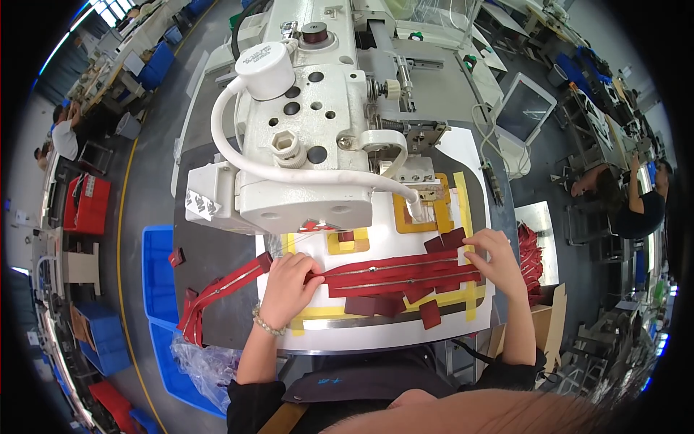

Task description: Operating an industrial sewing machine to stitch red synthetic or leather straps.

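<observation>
Two red zippers lie side by side in front of the white sewing machine: a farther zipper and a nearer zipper. My left hand is closed, its thumb and finger pinching the left end of the farther one. At that zipper's right end, my right hand has its thumb and fingertips on the edge, beside a dark red fabric patch. More dark red patches lie along the near side. Yellow strips border the white work sheet.
A string of red zippers hangs over the table's left side near a blue bin and clear plastic. Red pieces are piled at right. A screen stands behind. Other people work at both sides.
</observation>
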Action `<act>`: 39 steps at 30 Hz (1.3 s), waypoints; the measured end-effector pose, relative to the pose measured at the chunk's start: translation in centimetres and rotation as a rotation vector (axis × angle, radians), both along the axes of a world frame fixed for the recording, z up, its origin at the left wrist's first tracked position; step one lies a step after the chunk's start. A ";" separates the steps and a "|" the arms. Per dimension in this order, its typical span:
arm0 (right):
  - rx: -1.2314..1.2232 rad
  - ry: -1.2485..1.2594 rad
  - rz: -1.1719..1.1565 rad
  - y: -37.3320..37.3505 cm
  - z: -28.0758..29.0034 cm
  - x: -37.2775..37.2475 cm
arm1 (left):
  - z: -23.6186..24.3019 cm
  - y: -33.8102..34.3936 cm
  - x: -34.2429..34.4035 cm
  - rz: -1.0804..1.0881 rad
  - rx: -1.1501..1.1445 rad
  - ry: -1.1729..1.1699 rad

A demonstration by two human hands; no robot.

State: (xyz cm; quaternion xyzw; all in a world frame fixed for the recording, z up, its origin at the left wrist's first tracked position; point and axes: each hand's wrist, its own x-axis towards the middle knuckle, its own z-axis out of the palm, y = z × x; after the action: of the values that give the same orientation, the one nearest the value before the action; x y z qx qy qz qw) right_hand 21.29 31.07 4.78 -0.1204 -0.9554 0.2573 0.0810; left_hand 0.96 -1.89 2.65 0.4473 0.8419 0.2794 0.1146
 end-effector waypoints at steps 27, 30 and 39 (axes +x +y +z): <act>-0.877 -0.203 -0.065 1.3 0.8 -7.5 | 1.4 6.9 2.3 -0.171 0.213 0.355; -0.864 -0.250 -0.070 2.3 -1.1 -8.5 | 0.6 8.0 2.3 -0.098 0.200 0.547; -0.757 -0.273 -0.111 2.4 -2.9 -8.6 | -1.8 7.3 5.6 -0.187 -0.132 0.420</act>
State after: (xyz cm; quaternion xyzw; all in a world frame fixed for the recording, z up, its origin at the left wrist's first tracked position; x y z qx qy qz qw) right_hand 12.69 33.49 1.86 -0.2263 -0.7870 0.5679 -0.0826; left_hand 6.60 5.43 0.86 0.5633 0.8185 0.1128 -0.0088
